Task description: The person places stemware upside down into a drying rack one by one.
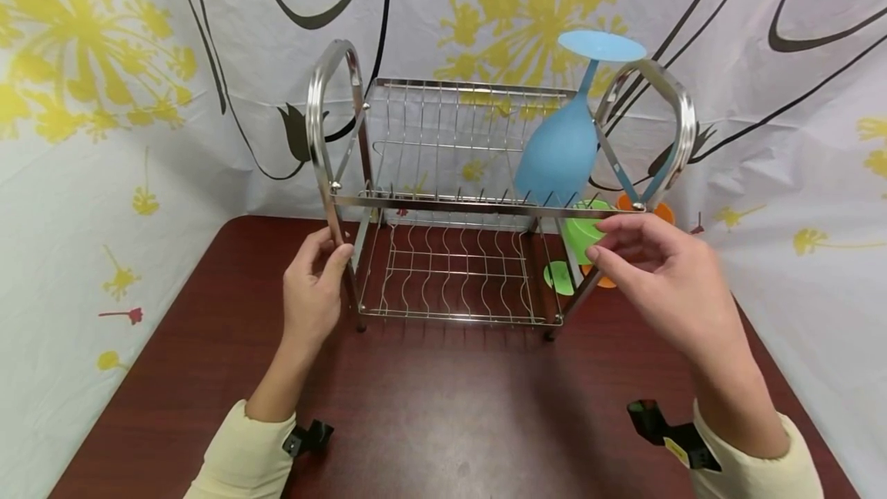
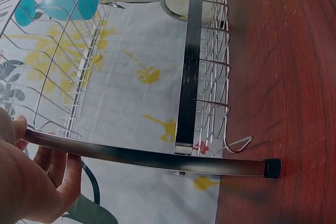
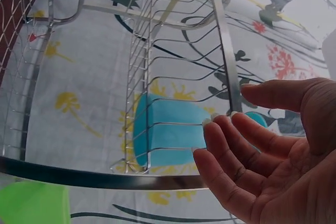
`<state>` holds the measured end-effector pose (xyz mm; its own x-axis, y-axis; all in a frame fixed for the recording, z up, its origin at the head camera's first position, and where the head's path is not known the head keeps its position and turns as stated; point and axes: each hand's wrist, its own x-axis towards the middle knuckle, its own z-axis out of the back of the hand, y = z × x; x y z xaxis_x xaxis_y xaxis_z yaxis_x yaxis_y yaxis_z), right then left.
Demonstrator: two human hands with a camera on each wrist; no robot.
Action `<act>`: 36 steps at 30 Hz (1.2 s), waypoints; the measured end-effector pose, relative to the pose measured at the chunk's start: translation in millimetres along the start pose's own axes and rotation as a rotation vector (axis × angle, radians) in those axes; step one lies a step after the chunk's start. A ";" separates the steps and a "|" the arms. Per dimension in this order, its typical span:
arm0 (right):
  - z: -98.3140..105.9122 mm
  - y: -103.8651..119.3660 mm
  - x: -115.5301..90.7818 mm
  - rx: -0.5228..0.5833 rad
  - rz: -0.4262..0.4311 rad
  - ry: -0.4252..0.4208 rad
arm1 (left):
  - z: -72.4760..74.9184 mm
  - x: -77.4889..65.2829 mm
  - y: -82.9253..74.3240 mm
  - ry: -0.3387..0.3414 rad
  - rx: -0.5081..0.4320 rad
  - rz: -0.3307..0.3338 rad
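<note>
Head view: the left hand [image 1: 313, 287] pinched the left post [image 2: 126, 153] of a 2-tier metal dish rack [image 1: 457, 205], at the rack's 8 o'clock. The right hand [image 1: 668, 283] was at 4 o'clock, thumb and bent fingers parted, beside the right post [image 1: 579, 295]; I couldn't tell if they touched. The rack stood on a dark red table [image 1: 457, 414]. A blue goblet [image 1: 557, 152] leaned upside down at 2 o'clock, upper tier. A green cup [image 1: 582, 241] sat behind, at 4 o'clock, before a flowered sheet [image 1: 62, 237].

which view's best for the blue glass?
Head: the glass shows foot, stem and most of its bowl. Left wrist: small, top left, through the rack. Right wrist: bowl through the rack, fingers partly covering the rest.
</note>
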<state>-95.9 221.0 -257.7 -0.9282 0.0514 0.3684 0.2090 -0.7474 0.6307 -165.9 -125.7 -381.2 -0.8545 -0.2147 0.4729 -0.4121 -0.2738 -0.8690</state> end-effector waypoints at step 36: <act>-9.2 -54.8 -3.7 -0.095 -0.203 0.173 | 1.4 -0.7 0.2 0.010 0.019 0.020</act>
<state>-106.8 255.7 -299.9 -0.9886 0.0987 0.1139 -0.0088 -0.7925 0.6098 -164.9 -127.0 -381.6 -0.8658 -0.2109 0.4537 -0.3888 -0.2871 -0.8754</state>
